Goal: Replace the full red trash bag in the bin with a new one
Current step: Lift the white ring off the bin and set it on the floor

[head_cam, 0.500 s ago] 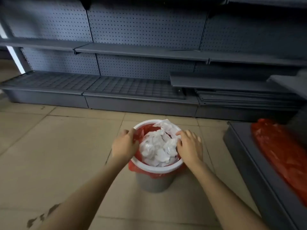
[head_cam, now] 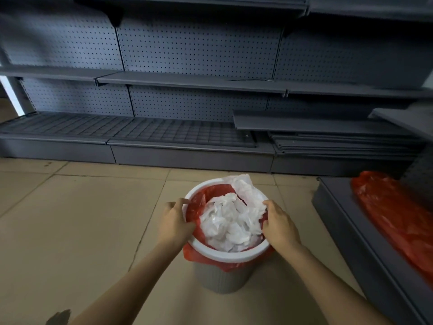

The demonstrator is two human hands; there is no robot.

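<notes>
A grey ribbed bin [head_cam: 220, 280] with a white rim ring [head_cam: 225, 254] stands on the tiled floor. A red trash bag [head_cam: 199, 205] lines it, its edge hanging out under the ring at the front. Crumpled white paper and plastic [head_cam: 232, 221] fills it to the top. My left hand [head_cam: 174, 222] pinches the red bag at the bin's left inner edge. My right hand [head_cam: 280, 225] grips the bag's edge at the right, with its fingers against the white waste. A second red bag [head_cam: 396, 216] lies flat on the low shelf to the right.
Dark grey shop shelving [head_cam: 187, 80] with pegboard backs runs along the far side. Loose shelf boards [head_cam: 328, 137] are stacked at its right end. A low grey shelf base [head_cam: 351, 231] stands close on the right of the bin. Beige floor tiles [head_cam: 70, 219] spread to the left.
Both hands have slid from the top of the rim ring to the inside of the bin and closed on the red bag's edge. The bin stays in place.
</notes>
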